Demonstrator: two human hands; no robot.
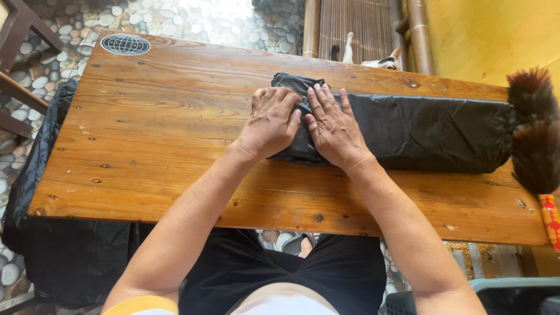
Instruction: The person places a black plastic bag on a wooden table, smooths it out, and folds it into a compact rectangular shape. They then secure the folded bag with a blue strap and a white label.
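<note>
The left hand (271,121) lies palm down on the left end of a folded black plastic sheet (420,131), its fingers curled over the sheet's edge, pressing rather than gripping; the right hand (333,127) lies just beside it, touching it at the thumb side, flat and spread with fingers pointing away from the person, also pressing down and closed on nothing; both forearms reach in from the near edge of the surface (175,146). The sheet is folded into a long, narrow, glossy band lying across the far right part of the wooden surface, its left end under the two hands, its right end reaching close to a feather duster (534,131); the duster's dark brown plumes rest at the right edge of the surface, touching or just beside the sheet's end, and its red and yellow handle (549,219) points toward the near right corner. A round grey globe-patterned sticker (125,44) sits at the far left corner, well apart from the hands; more black plastic (52,233) hangs beside the left end of the surface down to the pebble floor (192,17); a yellow wall (490,35) stands beyond the far right side.
</note>
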